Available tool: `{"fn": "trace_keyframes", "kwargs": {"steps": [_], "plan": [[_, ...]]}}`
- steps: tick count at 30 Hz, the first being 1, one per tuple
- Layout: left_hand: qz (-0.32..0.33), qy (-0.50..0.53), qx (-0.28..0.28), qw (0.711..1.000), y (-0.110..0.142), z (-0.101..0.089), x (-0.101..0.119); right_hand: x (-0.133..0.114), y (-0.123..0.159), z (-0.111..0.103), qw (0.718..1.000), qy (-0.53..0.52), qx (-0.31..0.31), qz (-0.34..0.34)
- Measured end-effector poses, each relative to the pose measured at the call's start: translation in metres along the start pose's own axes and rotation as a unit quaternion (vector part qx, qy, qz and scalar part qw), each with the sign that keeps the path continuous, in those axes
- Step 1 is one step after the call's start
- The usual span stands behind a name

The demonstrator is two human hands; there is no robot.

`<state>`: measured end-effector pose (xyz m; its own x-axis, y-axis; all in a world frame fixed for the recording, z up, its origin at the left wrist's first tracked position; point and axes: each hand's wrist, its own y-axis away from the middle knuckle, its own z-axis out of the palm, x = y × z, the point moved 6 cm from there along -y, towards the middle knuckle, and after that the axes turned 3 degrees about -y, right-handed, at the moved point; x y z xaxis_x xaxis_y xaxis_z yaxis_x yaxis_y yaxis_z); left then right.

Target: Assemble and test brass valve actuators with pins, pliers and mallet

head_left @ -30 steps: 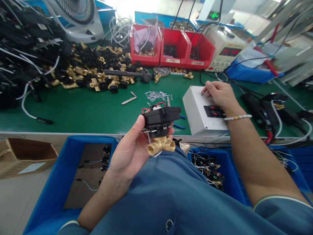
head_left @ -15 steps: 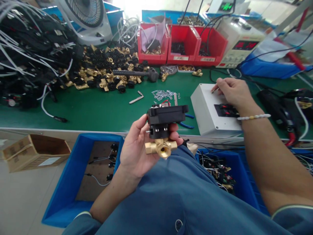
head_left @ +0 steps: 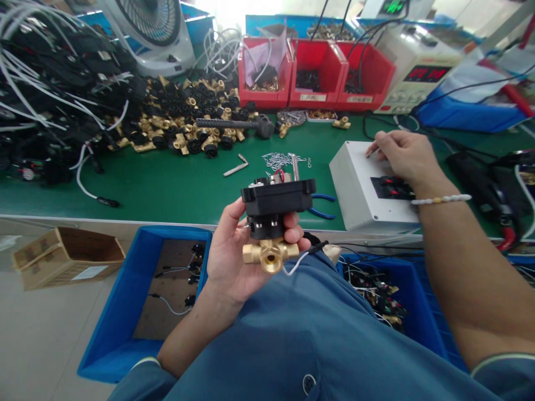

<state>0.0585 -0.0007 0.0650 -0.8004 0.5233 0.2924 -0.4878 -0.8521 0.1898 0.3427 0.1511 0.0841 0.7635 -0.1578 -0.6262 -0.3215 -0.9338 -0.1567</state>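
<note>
My left hand [head_left: 229,262] is wrapped round a motorized valve [head_left: 278,200], holding it above my lap at the bench's front edge. Its black actuator housing is on top. The brass three-way body [head_left: 270,256] points down, with one round port facing me. A white cable [head_left: 296,264] with a black plug hangs behind it. My right hand [head_left: 403,156] rests over a white control box [head_left: 361,192], its thumb and fingertips pinched at a small metal lever [head_left: 368,154], mostly hidden by the fingers. Below that wrist is a black terminal panel with red parts [head_left: 393,188].
Blue-handled pliers [head_left: 322,214] and metal clips [head_left: 278,161] lie behind the valve. Brass fittings [head_left: 184,139] are heaped at the back left, near red bins [head_left: 317,100] and a power supply [head_left: 422,72]. Blue crates [head_left: 104,334] and a cardboard box [head_left: 62,267] stand below.
My left hand has shifted the valve slightly left and tilted it a little. Its white cable and plug now show beside the brass body. My right hand stays at the box.
</note>
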Motion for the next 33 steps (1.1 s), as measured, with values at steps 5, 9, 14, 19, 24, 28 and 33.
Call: {"fn": "trace_keyframes", "kwargs": {"steps": [5,9,14,19,24,28,33], "plan": [[0.001,0.007,-0.008,1.0,0.001,0.001,0.0,0.002,-0.001,0.001,1.0,0.009,-0.004,0.001],[0.001,0.045,-0.014,0.999,0.002,0.004,-0.001,0.004,-0.002,0.0,1.0,0.011,-0.003,-0.006],[-0.011,0.111,-0.029,0.993,0.007,0.006,-0.004,0.005,-0.002,0.001,1.0,0.015,-0.001,-0.016],[0.02,0.064,0.015,0.998,0.008,-0.007,-0.003,0.008,-0.004,0.001,1.0,0.016,0.009,-0.014],[0.049,-0.034,0.105,0.993,0.009,-0.023,0.0,0.015,-0.013,0.002,1.0,0.004,0.015,-0.026],[0.037,-0.04,0.111,0.992,0.01,-0.023,-0.001,0.019,-0.015,0.002,0.999,-0.009,0.019,-0.045],[-0.001,0.014,0.045,0.999,0.007,-0.009,-0.005,0.009,-0.008,0.003,0.998,-0.042,-0.002,-0.055]]}}
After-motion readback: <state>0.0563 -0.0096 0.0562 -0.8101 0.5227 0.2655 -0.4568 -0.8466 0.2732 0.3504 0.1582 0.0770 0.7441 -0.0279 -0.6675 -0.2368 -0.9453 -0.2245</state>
